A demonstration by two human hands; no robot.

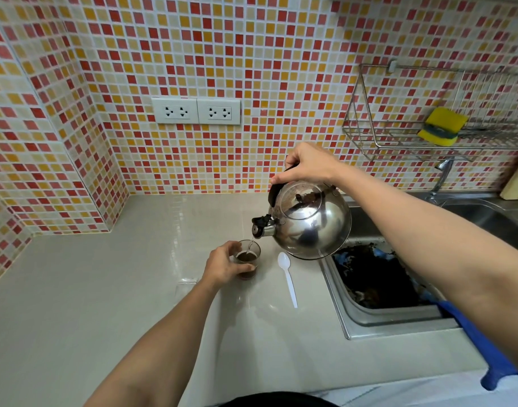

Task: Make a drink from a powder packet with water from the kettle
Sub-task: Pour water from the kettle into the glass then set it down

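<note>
one kettle (310,220), one small clear cup (248,259), one white plastic spoon (287,277), and both hands busy. the right hand (306,165) is closed around the kettle's black handle, holding the steel body in the air and tipped left, spout down, with a thin stream of water falling into the cup. the left hand (222,265) is wrapped around the cup's left side, fingers curled on the glass, steadying it on the pale tabletop (105,289). there's dark brown liquid or powder in the bottom of the cup. the spoon lies flat just right of the cup, bowl end toward the wall, not touching it. a crumpled clear wrapper (185,284) sits beside the left wrist. to the right, a steel sink (354,312) with dark stuff in it, partly hidden under the right forearm, and a blue cloth (483,345) draped over its near edge. on the tiled wall, two double sockets (196,111), and one wire rack (398,133) holding one yellow sponge (442,126). a tap (441,177) stands beneath the rack. both forearms reach forward, the right one raised higher.
</note>
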